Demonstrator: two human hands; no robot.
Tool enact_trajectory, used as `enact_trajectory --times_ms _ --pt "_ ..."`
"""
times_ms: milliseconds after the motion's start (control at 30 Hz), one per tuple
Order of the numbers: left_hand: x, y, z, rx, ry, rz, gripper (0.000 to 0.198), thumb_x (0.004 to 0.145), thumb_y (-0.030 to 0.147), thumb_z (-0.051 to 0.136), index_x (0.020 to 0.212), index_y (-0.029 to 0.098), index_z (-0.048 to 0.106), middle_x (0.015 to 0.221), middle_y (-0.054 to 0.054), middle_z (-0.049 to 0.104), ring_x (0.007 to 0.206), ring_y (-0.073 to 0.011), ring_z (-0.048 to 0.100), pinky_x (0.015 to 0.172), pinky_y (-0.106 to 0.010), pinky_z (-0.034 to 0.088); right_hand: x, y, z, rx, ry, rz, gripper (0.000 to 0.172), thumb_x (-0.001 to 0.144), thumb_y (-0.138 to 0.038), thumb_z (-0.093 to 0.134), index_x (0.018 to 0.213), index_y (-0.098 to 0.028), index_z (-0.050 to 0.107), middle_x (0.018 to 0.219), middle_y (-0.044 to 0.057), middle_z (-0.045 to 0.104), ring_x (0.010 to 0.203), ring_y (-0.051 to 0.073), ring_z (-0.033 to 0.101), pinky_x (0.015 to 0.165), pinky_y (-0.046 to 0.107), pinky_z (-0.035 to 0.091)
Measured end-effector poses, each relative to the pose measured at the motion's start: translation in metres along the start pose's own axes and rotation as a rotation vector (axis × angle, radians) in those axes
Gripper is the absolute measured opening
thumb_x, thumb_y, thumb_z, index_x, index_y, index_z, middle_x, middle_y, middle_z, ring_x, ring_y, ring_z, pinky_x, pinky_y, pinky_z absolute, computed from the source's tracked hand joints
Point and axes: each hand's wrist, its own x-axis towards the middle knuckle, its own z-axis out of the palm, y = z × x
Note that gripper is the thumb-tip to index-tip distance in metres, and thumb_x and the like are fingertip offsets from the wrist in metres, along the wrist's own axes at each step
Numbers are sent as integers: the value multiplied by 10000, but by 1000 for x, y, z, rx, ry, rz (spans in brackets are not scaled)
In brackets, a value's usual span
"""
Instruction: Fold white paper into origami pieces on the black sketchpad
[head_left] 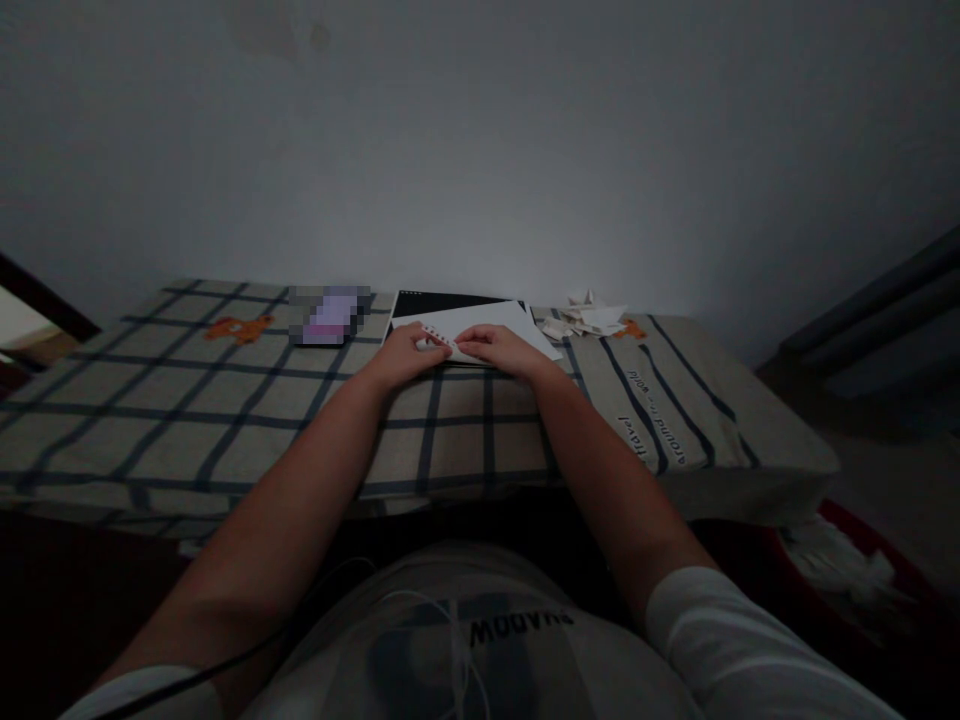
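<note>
My left hand and my right hand meet at the middle of the table. Between their fingertips is a small pale strip with red marks, seemingly paper; both hands pinch it. Beneath them lies a white sheet of paper, tilted on top of a flat black-covered pad or book. The fingers partly hide the strip and the sheet's near edge.
The table has a checked tablecloth and stands against a wall. A pixelated, phone-like thing lies at left. White paper scraps are heaped at right. A red bin holding white, crumpled material stands below the table's right end.
</note>
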Motion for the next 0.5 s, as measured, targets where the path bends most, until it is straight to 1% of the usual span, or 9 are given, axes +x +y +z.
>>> enact_trajectory --times_ms 200,300,367,500 --pt "-1 -1 2 -13 12 8 260 660 390 696 792 167 720 825 -47 711 823 -221 642 819 -335 504 -1 1 -1 -56 -13 18 169 814 -291 630 857 -163 732 849 33 707 811 167 594 837 321 462" --pt "-2 -4 3 18 4 4 290 659 424 721 792 166 723 790 -49 698 793 -217 631 772 -329 505 1 2 0 -59 -3 15 172 811 -282 630 856 -150 730 848 40 708 805 164 597 829 319 462" --pt "-2 -6 3 22 -27 11 305 677 454 719 771 164 725 759 -50 685 761 -209 623 738 -324 500 2 3 2 -62 7 18 172 807 -281 638 856 -145 730 860 49 712 814 165 602 829 317 463" --pt "-2 -6 4 2 -52 38 336 704 500 706 749 167 729 752 -52 672 741 -197 615 726 -322 489 3 5 3 -42 6 21 186 800 -317 665 863 -156 732 891 59 716 840 169 607 824 311 464"
